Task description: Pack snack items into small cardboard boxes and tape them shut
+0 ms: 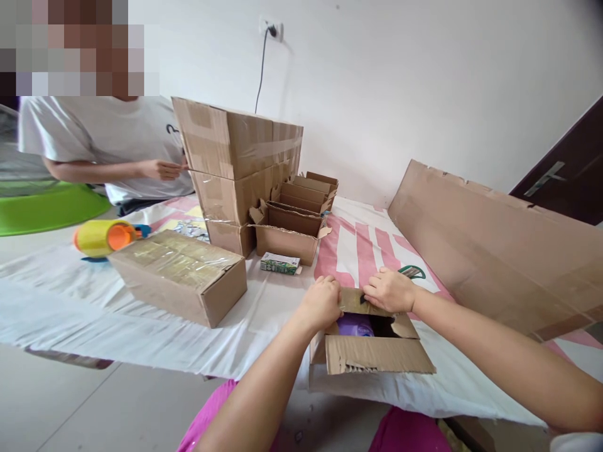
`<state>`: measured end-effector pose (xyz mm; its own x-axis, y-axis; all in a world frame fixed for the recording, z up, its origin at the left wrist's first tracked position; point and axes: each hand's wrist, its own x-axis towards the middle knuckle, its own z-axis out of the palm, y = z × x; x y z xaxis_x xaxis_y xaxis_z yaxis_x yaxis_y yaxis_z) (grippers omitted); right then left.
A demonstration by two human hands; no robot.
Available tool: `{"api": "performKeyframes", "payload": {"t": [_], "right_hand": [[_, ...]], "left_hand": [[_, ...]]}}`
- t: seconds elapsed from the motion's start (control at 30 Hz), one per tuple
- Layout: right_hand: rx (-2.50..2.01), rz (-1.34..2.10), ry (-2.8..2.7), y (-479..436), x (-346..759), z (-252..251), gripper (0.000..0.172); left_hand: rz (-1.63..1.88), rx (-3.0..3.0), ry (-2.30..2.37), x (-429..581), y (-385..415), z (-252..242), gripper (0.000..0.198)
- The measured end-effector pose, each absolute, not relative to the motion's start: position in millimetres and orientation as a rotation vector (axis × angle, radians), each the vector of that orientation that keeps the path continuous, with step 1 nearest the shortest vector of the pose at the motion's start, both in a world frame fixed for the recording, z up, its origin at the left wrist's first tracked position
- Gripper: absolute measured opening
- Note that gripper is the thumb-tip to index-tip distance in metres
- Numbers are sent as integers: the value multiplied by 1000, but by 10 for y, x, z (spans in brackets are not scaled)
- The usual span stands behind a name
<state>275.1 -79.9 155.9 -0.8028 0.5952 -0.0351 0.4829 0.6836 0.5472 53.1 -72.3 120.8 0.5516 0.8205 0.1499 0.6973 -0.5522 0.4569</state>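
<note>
In front of me at the table's near edge sits a small open cardboard box (377,356), its near flap folded out toward me. Inside it, on the left, lies something purple (354,325); the rest of the inside is dark. My left hand (325,302) has its fingers curled over the left end of the far flap (352,300). On the right part of that same flap, my right hand (389,290) is closed with bent fingers. Just beyond my right hand lies a green-handled tool (412,271), partly hidden, perhaps scissors.
Left of centre lies a taped carton (179,263). Behind it rise stacked taped boxes (254,150), with open boxes (287,242) and a small printed packet (280,263) beside them. A yellow tape dispenser-like object (101,238), a large cardboard sheet (490,245) and a seated person (117,135) flank the table.
</note>
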Motion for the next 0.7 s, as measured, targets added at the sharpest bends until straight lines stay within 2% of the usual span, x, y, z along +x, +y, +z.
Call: {"api": "performKeyframes", "payload": {"t": [0.2, 0.33, 0.53, 0.7], "right_hand": [[1216, 754, 2507, -1064, 2656, 1493, 28], [1216, 621, 2501, -1158, 2581, 1472, 25], [1189, 597, 2558, -1233, 2563, 1492, 27], [1575, 629, 2378, -1190, 2567, 1582, 29]], "left_hand": [[498, 2450, 1253, 538, -731, 1227, 23], [499, 2440, 1267, 539, -732, 1231, 23], [510, 2455, 1244, 532, -735, 1235, 23], [495, 2438, 1243, 524, -737, 1239, 25]]}}
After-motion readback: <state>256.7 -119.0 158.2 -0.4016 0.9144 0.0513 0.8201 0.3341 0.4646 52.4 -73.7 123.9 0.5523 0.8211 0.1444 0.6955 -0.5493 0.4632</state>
